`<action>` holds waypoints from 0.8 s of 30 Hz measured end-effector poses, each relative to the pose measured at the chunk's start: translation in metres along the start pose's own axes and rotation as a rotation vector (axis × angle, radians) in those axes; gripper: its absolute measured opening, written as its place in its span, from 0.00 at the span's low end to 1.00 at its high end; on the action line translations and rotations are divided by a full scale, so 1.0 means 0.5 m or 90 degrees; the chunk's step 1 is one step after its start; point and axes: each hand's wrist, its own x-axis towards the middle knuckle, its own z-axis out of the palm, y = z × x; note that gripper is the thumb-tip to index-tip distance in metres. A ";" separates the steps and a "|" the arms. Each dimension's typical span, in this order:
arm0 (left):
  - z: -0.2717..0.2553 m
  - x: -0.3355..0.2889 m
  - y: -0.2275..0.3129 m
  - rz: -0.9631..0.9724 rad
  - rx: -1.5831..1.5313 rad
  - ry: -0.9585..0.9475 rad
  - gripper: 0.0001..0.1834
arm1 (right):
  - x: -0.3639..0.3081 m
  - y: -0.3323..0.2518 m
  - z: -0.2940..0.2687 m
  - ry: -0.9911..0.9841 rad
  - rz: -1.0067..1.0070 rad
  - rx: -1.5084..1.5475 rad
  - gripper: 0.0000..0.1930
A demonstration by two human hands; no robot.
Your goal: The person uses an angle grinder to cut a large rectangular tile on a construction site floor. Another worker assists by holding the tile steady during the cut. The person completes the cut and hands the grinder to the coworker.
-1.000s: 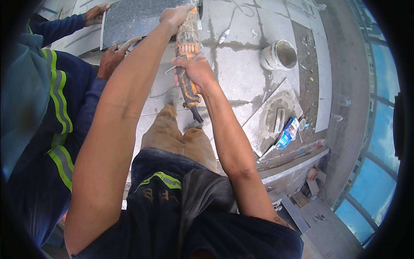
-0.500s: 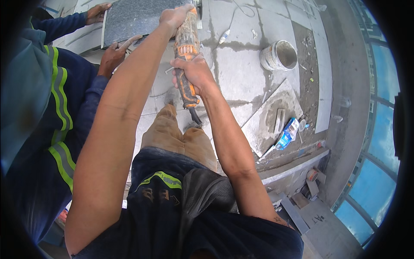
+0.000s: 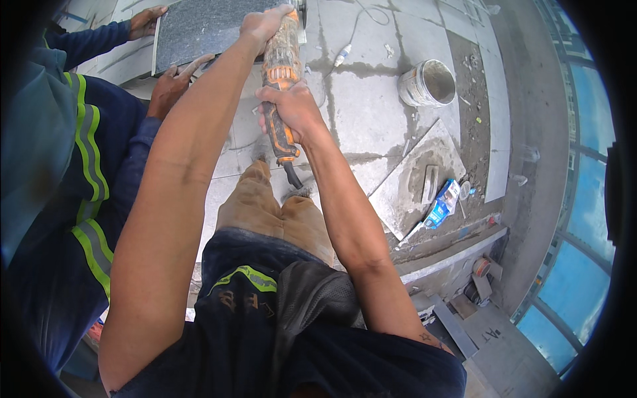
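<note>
Orange-and-black power tool (image 3: 279, 69) held lengthwise ahead of the body, its front end near the right end of a dark slab (image 3: 199, 33). Front end gripped by the left hand (image 3: 263, 28), fingers bent over it, some hidden; handle wrapped by the right hand (image 3: 295, 109), fingers curled around. Slab held at its left and near edges by a co-worker's hands (image 3: 147, 22). No cut noted on its visible face; right end hidden, so work done and left cannot be told. Farther right: whitish bucket (image 3: 413, 89), trowel (image 3: 430, 184) on stained tile (image 3: 398, 199).
</note>
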 end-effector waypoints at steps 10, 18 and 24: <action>0.003 0.001 0.002 0.014 -0.030 0.010 0.36 | 0.016 0.006 0.008 0.015 -0.012 -0.006 0.09; 0.005 0.002 -0.006 0.002 0.037 0.047 0.36 | 0.002 0.005 0.003 0.024 0.007 -0.024 0.10; 0.000 -0.002 -0.006 0.011 0.000 0.017 0.35 | 0.005 0.010 0.001 0.002 0.000 -0.016 0.10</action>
